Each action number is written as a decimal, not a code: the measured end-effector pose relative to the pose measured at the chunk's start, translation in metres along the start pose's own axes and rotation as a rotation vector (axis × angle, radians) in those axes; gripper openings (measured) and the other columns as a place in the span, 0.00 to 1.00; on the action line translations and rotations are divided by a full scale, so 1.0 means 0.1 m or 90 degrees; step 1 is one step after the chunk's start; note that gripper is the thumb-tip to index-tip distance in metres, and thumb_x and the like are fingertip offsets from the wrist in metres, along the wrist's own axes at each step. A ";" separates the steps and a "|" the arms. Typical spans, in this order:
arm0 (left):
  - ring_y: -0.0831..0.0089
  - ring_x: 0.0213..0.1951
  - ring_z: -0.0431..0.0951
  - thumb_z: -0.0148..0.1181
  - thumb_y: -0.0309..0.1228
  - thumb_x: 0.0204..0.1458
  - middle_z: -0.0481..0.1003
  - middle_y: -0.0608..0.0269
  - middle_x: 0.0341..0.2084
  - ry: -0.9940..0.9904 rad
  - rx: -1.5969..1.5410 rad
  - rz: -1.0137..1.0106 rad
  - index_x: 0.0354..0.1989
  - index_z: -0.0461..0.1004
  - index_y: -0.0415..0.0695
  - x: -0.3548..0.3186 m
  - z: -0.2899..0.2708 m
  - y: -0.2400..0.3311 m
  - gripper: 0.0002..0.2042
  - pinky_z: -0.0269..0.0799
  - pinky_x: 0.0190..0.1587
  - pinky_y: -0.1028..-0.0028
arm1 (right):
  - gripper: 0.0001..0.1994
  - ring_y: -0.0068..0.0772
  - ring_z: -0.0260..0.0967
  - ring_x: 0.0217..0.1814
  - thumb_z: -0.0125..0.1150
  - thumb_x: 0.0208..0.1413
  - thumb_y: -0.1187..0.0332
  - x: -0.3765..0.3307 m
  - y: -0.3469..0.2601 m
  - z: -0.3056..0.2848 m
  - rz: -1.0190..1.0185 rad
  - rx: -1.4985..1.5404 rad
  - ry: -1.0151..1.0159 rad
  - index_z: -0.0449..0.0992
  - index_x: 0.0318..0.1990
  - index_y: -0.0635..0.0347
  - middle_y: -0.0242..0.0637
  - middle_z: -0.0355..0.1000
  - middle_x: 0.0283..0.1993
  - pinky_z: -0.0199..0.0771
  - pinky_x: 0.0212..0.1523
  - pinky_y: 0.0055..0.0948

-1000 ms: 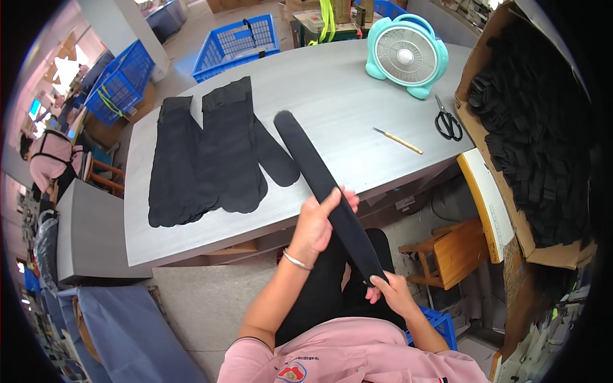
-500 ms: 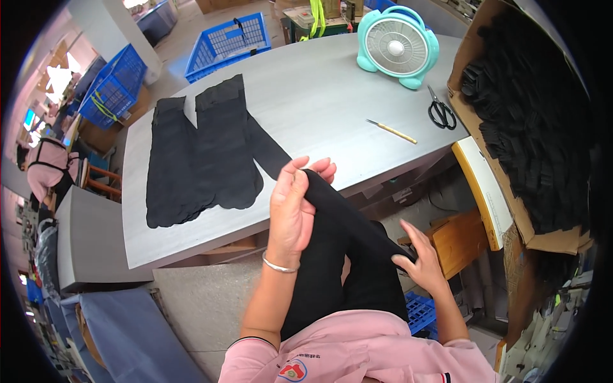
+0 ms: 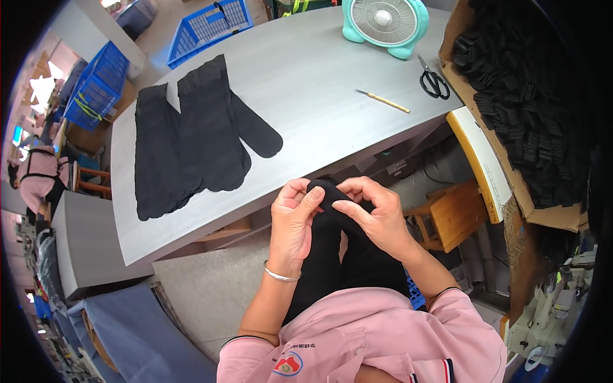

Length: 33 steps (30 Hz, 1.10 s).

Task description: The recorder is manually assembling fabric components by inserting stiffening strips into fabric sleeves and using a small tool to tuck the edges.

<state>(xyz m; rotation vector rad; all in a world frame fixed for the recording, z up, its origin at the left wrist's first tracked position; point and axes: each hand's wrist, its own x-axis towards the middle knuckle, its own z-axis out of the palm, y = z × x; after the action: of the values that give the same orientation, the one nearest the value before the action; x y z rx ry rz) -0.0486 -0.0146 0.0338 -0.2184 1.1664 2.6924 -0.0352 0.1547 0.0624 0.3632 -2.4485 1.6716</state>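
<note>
My left hand (image 3: 294, 223) and my right hand (image 3: 378, 214) meet above my lap, just off the table's near edge. Between them they pinch the rounded end of a black sock (image 3: 325, 193), thumbs on top. The rest of that sock is hard to tell from my black trousers. Two piles of flat black socks, a left pile (image 3: 156, 153) and a right pile (image 3: 207, 121), lie side by side on the grey table (image 3: 306, 70). From under the right pile one sock (image 3: 260, 133) sticks out at a slant.
A thin tool with a wooden handle (image 3: 388, 102) and black-handled scissors (image 3: 434, 82) lie on the table's right. Behind them stands a turquoise fan (image 3: 383, 22). At right, a cardboard box (image 3: 469, 96) holds many black folded pieces. A wooden stool (image 3: 453, 214) sits below the table.
My right hand has come up and left from the sock's lower stretch to its rounded end, beside my left hand. The sock was drawn out between them before. The view has shifted slightly.
</note>
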 end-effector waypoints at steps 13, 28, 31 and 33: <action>0.80 0.32 0.77 0.67 0.23 0.52 0.79 0.65 0.31 -0.123 0.061 -0.079 0.38 0.79 0.38 0.00 -0.15 -0.17 0.06 0.74 0.39 0.80 | 0.05 0.13 0.67 0.35 0.65 0.56 0.71 0.07 0.25 -0.19 0.258 0.365 -0.109 0.76 0.35 0.62 0.26 0.72 0.34 0.67 0.38 0.16; 0.80 0.46 0.74 0.60 0.26 0.60 0.75 0.68 0.45 -0.053 -0.051 -0.025 0.50 0.71 0.40 0.17 -0.09 -0.42 0.12 0.67 0.54 0.76 | 0.05 0.10 0.61 0.32 0.63 0.58 0.73 0.27 0.40 -0.11 0.094 0.182 -0.104 0.75 0.34 0.64 0.22 0.68 0.31 0.62 0.32 0.15; 0.78 0.47 0.74 0.59 0.29 0.61 0.75 0.65 0.47 -0.057 -0.099 -0.056 0.52 0.71 0.40 0.26 -0.06 -0.46 0.13 0.66 0.56 0.75 | 0.04 0.12 0.64 0.34 0.63 0.58 0.74 0.38 0.47 -0.08 0.144 0.155 -0.091 0.76 0.34 0.65 0.25 0.70 0.31 0.65 0.34 0.16; 0.69 0.53 0.74 0.57 0.32 0.63 0.75 0.58 0.51 -0.047 -0.060 -0.034 0.53 0.71 0.40 0.33 -0.05 -0.44 0.13 0.68 0.59 0.68 | 0.05 0.13 0.67 0.36 0.61 0.60 0.73 0.51 0.55 -0.10 0.159 0.176 -0.103 0.77 0.35 0.65 0.28 0.74 0.32 0.68 0.38 0.17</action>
<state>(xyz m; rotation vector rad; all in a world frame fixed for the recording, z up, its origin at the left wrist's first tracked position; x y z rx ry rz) -0.0697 0.0155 -0.0080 -0.1599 0.9991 2.6873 -0.0993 0.1772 0.0302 0.2405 -2.4613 2.1746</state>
